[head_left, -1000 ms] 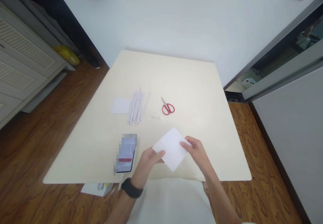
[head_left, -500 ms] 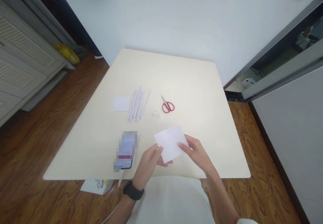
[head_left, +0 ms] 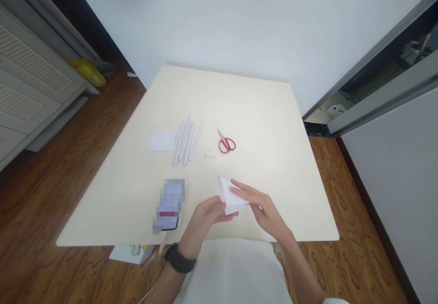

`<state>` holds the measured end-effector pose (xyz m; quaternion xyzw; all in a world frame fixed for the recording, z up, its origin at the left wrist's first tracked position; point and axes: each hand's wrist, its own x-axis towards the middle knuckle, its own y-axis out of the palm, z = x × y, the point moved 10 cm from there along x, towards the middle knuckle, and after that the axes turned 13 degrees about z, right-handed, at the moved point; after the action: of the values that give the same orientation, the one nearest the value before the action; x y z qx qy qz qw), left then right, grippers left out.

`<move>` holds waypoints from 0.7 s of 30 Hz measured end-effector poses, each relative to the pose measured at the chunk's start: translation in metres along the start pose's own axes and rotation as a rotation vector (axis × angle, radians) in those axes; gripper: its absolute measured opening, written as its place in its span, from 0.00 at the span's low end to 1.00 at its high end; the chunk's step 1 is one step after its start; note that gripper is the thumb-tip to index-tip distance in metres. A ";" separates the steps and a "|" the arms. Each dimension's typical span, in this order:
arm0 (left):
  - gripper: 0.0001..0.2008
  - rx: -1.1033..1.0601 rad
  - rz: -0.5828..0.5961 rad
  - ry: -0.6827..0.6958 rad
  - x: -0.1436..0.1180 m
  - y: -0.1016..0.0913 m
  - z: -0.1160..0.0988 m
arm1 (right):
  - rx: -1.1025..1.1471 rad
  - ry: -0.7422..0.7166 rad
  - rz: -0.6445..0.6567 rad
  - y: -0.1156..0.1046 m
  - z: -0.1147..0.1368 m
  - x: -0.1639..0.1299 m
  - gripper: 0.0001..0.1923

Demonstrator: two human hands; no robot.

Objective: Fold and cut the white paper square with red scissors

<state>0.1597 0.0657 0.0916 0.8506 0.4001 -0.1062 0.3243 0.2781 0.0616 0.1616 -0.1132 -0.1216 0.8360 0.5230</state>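
Observation:
Above the table's near edge, a white sheet of paper (head_left: pixel 232 201) is bent over on itself between my two hands. My left hand (head_left: pixel 208 212) pinches its lower left part, thumb on top and fingers beneath. Over the sheet's right side lies my right hand (head_left: pixel 262 203), its fingers stretched along the paper and pressing the bent part. Beyond the hands, red-handled scissors (head_left: pixel 226 143) rest on the table, blades pointing away. Left of them are some small pale scraps (head_left: pixel 210 154) and several thin white paper rolls (head_left: pixel 184 142).
Another white sheet (head_left: pixel 162 141) lies flat beside the rolls. A phone (head_left: pixel 170 206), its screen blurred, stands near the front left of the cream table (head_left: pixel 273 158). Behind the table rises a white wall (head_left: pixel 219 25). A box (head_left: pixel 130 253) sits on the floor below.
The paper was flat and held by both edges; now it is bent over. My right hand has moved its fingers from the right edge onto the sheet.

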 end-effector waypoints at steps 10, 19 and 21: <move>0.19 -0.014 -0.054 -0.057 -0.009 -0.006 -0.004 | -0.094 -0.024 0.082 0.010 0.002 0.002 0.35; 0.19 -0.032 0.004 -0.043 -0.009 -0.004 0.001 | -0.134 -0.028 0.112 0.014 -0.001 -0.001 0.35; 0.18 0.005 0.019 -0.040 -0.010 -0.002 0.000 | -0.132 -0.025 0.119 0.015 -0.001 -0.003 0.36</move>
<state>0.1514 0.0606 0.0948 0.8528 0.3852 -0.1211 0.3312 0.2671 0.0531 0.1559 -0.1441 -0.1762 0.8570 0.4624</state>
